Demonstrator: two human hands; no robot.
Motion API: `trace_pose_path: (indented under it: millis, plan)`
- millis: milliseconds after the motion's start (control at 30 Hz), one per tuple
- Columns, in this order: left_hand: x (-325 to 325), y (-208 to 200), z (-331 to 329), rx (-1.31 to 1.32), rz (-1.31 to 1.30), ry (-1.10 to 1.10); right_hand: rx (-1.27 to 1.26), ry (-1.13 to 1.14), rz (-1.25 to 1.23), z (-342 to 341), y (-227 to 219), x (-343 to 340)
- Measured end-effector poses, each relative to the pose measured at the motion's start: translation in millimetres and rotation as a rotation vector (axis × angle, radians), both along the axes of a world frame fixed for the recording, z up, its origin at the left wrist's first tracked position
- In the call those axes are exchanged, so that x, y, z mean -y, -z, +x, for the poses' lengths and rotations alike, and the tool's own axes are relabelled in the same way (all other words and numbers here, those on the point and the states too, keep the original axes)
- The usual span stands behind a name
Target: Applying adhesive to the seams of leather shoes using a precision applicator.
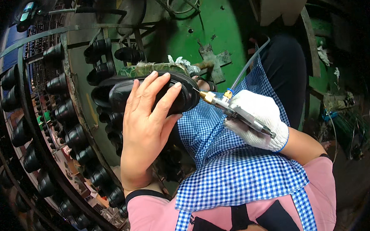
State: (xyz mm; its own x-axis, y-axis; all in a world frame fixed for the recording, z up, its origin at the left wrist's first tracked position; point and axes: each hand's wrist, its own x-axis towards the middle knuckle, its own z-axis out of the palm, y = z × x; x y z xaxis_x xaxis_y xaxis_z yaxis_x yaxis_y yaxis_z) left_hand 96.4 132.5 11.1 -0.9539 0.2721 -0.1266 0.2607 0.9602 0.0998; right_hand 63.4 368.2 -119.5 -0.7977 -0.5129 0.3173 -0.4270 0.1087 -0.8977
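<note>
A glossy black shoe (120,94) lies sideways in front of me, its dark opening toward the left. My bare left hand (145,118) grips it from above, fingers spread over its upper and the thumb along the near side. In a white knit glove, my right hand (259,111) is closed around a metal spray gun (244,117). The gun's brass nozzle (208,96) ends in a thin tip that points at the shoe's right end, touching it or very close. A clear hose (249,63) runs from a blue-ringed fitting on the gun toward the upper right.
Curved metal racks (70,80) with several rows of black shoes stand at my left. A camouflage-patterned pad (152,68) sits just beyond the held shoe. Farther off, a metal cross-shaped foot (215,63) rests on the green floor (222,24). My lap is under a blue checked apron (239,171).
</note>
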Motion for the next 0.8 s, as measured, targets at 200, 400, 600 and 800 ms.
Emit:
trace_pose_path:
  millis: [200,400,600,800]
  plan:
    - [-2,7,-30,-0.125,0.002,-0.059,0.003,0.016,0.021,-16,1,10]
    - [14,12,-66,-0.244,-0.224,-0.111,-0.014,0.178,-0.124,-33,12,58]
    - [42,8,-93,-0.182,-0.349,-0.248,-0.016,0.218,-0.259,-47,14,98]
    - [57,2,-102,-0.062,-0.273,-0.502,0.016,0.189,-0.264,-40,16,108]
